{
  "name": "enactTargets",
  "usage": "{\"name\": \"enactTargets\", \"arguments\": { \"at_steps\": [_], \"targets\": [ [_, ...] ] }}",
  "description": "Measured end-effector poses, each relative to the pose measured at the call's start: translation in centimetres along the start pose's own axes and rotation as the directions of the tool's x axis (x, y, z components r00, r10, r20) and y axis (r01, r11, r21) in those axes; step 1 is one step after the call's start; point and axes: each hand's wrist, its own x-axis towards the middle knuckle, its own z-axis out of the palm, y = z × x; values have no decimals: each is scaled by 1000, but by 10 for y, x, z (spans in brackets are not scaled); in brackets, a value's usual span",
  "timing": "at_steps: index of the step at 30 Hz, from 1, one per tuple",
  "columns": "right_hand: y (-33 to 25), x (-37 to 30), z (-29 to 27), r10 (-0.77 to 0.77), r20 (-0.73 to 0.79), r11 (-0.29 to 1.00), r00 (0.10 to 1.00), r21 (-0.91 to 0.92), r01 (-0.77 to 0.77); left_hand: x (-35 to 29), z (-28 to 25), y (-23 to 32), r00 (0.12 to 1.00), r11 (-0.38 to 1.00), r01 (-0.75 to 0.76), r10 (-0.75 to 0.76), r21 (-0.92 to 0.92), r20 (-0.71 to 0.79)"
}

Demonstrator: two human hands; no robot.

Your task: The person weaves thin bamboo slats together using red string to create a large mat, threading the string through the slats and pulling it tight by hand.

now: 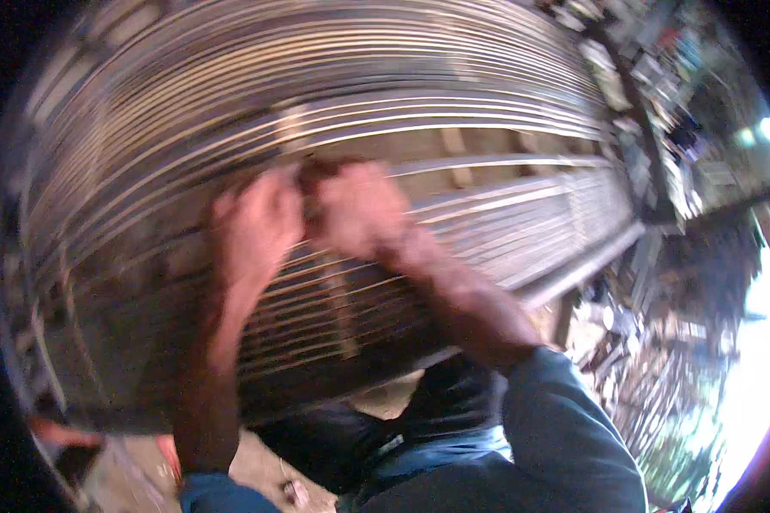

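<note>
My hands are close together over a wide panel of long, thin wood or bamboo slats point(522, 205) with short crosspieces point(340, 299) across them. My left hand point(261, 214) is bent down against the slats with its fingers curled. Beside it, my right hand point(359, 209) is closed like a fist. A dark patch between the two hands is too blurred to name. Motion blur and the hands themselves hide whatever the fingers grip. To the right of my right hand, a wider gap between slats shows more crosspieces point(460, 168).
A thick rail point(586, 265) edges the panel at the near right. My legs point(453, 398) are under its near side. Piled scraps and sticks point(659, 359) lie to the right, beside bright daylight. Something orange-red point(64, 433) lies at the lower left.
</note>
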Motion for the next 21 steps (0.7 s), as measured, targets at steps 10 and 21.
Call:
{"name": "enactTargets", "arguments": {
  "at_steps": [10, 21],
  "targets": [
    [-7, 6, 18, -33, -300, 998, 953, 42, 47, 14, 2, -22, 997, 998, -55, 54, -15, -55],
    [-10, 17, 12, -31, -103, 992, 994, 116, 43, 6, -2, -56, 999, 995, 36, -39, 97, 24]
  ]
}}
